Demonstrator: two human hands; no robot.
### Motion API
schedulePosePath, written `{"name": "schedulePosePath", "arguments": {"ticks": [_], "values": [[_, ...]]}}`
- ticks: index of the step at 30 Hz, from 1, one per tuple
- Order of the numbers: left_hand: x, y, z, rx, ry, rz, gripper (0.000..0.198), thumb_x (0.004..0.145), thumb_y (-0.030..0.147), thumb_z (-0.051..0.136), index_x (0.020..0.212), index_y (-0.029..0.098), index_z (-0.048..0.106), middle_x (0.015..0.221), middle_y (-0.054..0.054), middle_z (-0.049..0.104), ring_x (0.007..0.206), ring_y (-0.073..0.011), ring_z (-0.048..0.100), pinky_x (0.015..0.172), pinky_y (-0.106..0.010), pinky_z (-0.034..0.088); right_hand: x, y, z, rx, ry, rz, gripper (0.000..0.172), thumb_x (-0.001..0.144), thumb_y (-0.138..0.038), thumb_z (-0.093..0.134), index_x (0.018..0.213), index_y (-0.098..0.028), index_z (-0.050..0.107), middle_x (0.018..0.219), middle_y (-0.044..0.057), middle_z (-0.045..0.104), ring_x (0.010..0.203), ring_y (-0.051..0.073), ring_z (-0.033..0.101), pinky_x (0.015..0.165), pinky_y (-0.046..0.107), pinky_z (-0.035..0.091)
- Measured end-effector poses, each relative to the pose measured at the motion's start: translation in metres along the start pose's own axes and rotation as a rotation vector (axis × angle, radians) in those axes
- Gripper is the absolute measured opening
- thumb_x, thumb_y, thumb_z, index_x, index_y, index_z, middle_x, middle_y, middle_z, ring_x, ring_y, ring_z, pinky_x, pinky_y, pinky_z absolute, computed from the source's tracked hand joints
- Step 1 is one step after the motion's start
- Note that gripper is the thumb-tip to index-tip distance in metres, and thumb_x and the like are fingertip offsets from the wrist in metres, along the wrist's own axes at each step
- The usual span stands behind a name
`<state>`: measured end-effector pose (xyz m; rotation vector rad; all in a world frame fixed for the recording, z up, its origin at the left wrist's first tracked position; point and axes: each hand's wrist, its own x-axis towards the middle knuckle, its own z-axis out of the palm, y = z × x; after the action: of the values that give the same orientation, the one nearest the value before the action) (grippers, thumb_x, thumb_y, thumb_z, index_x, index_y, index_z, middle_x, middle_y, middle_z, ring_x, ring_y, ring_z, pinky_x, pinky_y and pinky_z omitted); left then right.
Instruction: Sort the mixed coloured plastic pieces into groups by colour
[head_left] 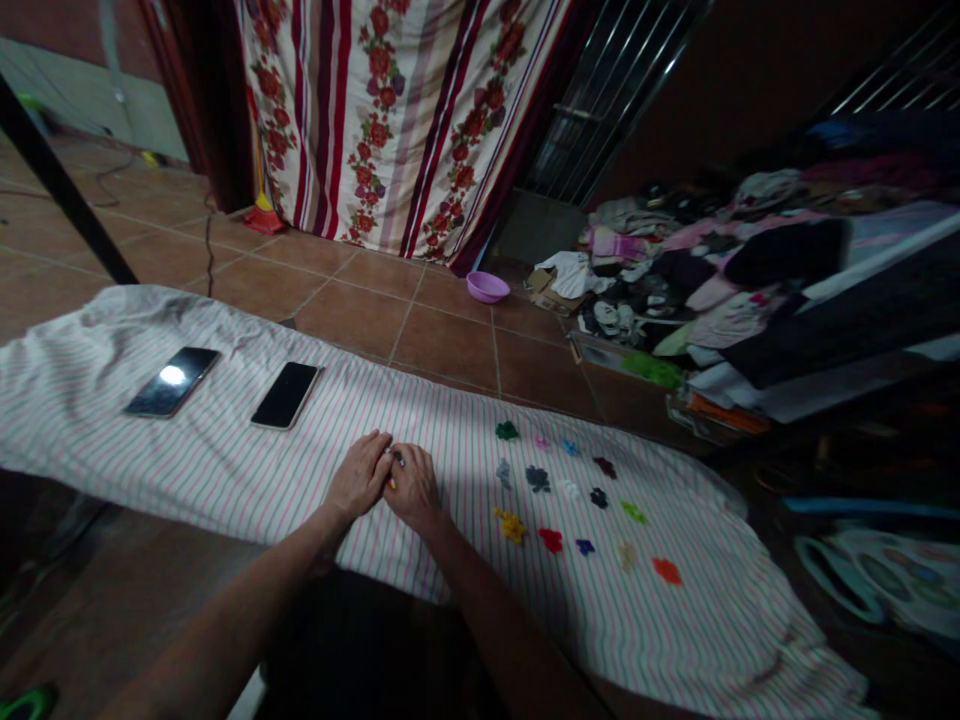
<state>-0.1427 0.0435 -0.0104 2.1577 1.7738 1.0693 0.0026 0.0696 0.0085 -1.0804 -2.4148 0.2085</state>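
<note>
My left hand (360, 474) and my right hand (415, 486) meet over the striped cloth (450, 410), fingers curled and touching. Between the fingertips show tiny pieces, one dark and pale, and a yellow bit by my right hand; their kind is too small to make out. To the right of my hands lie small heaps of pieces sorted by colour. Nearest are a grey heap (503, 473) and a yellow heap (510, 525). Farther along are a red heap (550, 540), a dark green heap (507, 430) and an orange heap (666, 571).
Two phones, one reflecting light (171, 383) and one dark-screened (286, 396), lie on the cloth left of my hands. Beyond its far edge are a tiled floor, a purple basin (487, 287) and a floral curtain (390, 120). Clothes (697, 270) are piled at the right.
</note>
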Motion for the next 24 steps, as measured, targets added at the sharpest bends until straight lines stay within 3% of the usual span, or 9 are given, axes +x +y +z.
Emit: {"name": "schedulePosePath", "arguments": {"ticks": [6, 12, 16, 20, 24], "values": [[-0.001, 0.002, 0.002, 0.054, -0.046, 0.085, 0.047, 0.099, 0.032, 0.025, 0.137, 0.016, 0.049, 0.133, -0.012, 0.060, 0.134, -0.0233, 0.047, 0.110, -0.047, 0.044, -0.008, 0.006, -0.005, 0.041, 0.097, 0.137, 0.022, 0.094, -0.028, 0.050, 0.107, -0.021, 0.066, 0.105, 0.010, 0.061, 0.103, 0.026, 0.051, 0.091, 0.042, 0.042], [-0.004, 0.005, 0.005, 0.017, -0.089, 0.196, 0.055, 0.099, 0.031, 0.026, 0.149, 0.008, 0.025, 0.147, -0.021, 0.045, 0.138, -0.0244, 0.043, 0.110, -0.045, 0.045, 0.005, 0.020, 0.005, 0.198, 0.224, 0.233, 0.028, 0.098, -0.026, 0.038, 0.098, -0.018, 0.065, 0.102, 0.012, 0.064, 0.104, 0.023, 0.055, 0.096, 0.040, 0.044], [-0.006, 0.006, 0.004, -0.035, -0.103, 0.205, 0.057, 0.099, 0.029, 0.023, 0.152, 0.009, 0.014, 0.152, -0.021, 0.037, 0.142, -0.0231, 0.036, 0.112, -0.044, 0.042, 0.011, 0.027, 0.004, 0.371, 0.236, 0.291, 0.032, 0.098, -0.026, 0.034, 0.102, -0.021, 0.065, 0.103, 0.008, 0.068, 0.102, 0.019, 0.061, 0.095, 0.034, 0.048], [-0.006, 0.003, 0.008, -0.027, -0.063, 0.170, 0.055, 0.099, 0.028, 0.024, 0.150, 0.009, 0.019, 0.151, -0.020, 0.038, 0.144, -0.0237, 0.033, 0.115, -0.046, 0.039, -0.004, 0.032, -0.006, 0.437, 0.206, 0.209, 0.034, 0.096, -0.025, 0.035, 0.110, -0.021, 0.065, 0.110, 0.008, 0.069, 0.107, 0.018, 0.062, 0.098, 0.032, 0.049], [-0.006, -0.003, 0.015, 0.017, -0.022, 0.221, 0.054, 0.097, 0.030, 0.032, 0.148, 0.012, 0.027, 0.147, -0.019, 0.044, 0.142, -0.0273, 0.036, 0.114, -0.051, 0.039, -0.030, 0.029, -0.006, 0.318, 0.228, 0.105, 0.036, 0.091, -0.023, 0.043, 0.120, -0.016, 0.062, 0.122, 0.013, 0.064, 0.119, 0.023, 0.056, 0.106, 0.043, 0.044]]}}
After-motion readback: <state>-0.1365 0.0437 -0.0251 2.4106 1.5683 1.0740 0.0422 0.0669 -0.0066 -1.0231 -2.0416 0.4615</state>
